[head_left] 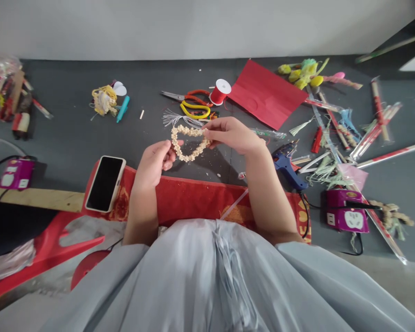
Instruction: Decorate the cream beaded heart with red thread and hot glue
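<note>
A cream-coloured beaded heart ring is held up above the dark table between my two hands. My left hand is closed on its left side, thumb and fingers pinching the edge. On the opposite side, my right hand pinches the upper right of the heart between thumb and fingers. Just beyond lie a bundle of pale tassel threads, yellow-handled pliers and orange-handled scissors. A spool of red thread stands behind my right hand.
Red paper lies at the back. A blue glue gun sits right of my right forearm, near a purple power socket and scattered wrapped sticks. At left are a phone, a teal marker and a yellow thread bundle.
</note>
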Action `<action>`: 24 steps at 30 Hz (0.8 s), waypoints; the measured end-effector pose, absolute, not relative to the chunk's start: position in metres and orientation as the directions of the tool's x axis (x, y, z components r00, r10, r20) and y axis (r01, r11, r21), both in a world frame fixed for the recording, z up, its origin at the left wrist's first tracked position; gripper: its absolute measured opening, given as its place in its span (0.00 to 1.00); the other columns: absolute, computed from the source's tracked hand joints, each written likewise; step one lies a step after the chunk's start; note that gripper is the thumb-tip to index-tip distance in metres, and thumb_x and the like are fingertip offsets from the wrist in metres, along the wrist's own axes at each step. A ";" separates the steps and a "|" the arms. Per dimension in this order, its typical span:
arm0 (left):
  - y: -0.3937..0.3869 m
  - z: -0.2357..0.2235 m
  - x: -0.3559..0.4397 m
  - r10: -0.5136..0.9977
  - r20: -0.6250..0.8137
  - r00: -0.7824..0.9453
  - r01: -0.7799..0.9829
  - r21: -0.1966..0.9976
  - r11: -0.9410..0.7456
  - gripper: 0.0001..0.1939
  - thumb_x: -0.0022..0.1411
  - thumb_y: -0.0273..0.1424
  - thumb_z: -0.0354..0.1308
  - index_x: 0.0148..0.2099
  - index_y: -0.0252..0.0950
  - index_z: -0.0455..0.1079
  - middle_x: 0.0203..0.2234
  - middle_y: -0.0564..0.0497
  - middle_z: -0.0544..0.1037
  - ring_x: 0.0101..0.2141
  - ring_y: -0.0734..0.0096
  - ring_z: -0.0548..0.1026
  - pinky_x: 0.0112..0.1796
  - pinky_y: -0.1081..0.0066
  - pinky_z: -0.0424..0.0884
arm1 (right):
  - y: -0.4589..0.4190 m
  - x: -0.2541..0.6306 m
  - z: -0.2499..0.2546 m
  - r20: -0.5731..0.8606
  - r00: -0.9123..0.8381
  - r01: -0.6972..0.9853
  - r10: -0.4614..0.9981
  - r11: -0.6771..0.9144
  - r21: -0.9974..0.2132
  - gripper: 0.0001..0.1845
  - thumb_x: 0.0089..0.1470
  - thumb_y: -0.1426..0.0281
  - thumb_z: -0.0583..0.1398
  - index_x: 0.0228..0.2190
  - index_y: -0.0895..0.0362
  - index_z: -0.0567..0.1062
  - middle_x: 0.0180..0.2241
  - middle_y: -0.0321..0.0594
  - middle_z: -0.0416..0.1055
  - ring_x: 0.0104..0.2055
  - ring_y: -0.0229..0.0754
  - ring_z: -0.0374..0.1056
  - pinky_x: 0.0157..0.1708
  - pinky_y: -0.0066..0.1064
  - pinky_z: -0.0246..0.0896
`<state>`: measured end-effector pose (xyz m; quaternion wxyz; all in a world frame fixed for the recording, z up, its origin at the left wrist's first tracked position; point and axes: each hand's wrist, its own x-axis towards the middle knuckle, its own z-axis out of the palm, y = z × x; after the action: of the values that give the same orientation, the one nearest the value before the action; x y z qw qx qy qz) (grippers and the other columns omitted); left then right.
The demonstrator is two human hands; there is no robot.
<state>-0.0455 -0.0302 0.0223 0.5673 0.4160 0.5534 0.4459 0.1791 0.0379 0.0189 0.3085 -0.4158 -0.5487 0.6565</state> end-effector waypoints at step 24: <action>-0.052 0.007 -0.060 0.866 -0.498 0.038 0.900 0.394 0.187 0.23 0.73 0.45 0.42 0.33 0.39 0.71 0.35 0.44 0.82 0.38 0.57 0.77 0.37 0.67 0.62 | 0.026 0.154 0.024 -0.350 -0.460 0.740 0.816 0.135 -0.659 0.10 0.54 0.75 0.61 0.32 0.61 0.84 0.28 0.44 0.82 0.33 0.47 0.77 0.39 0.38 0.70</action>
<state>-0.0602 -0.0516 0.0073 0.3364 0.6369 0.6932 -0.0251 0.1538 0.0263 0.0242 0.0465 -0.5173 -0.7518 0.4063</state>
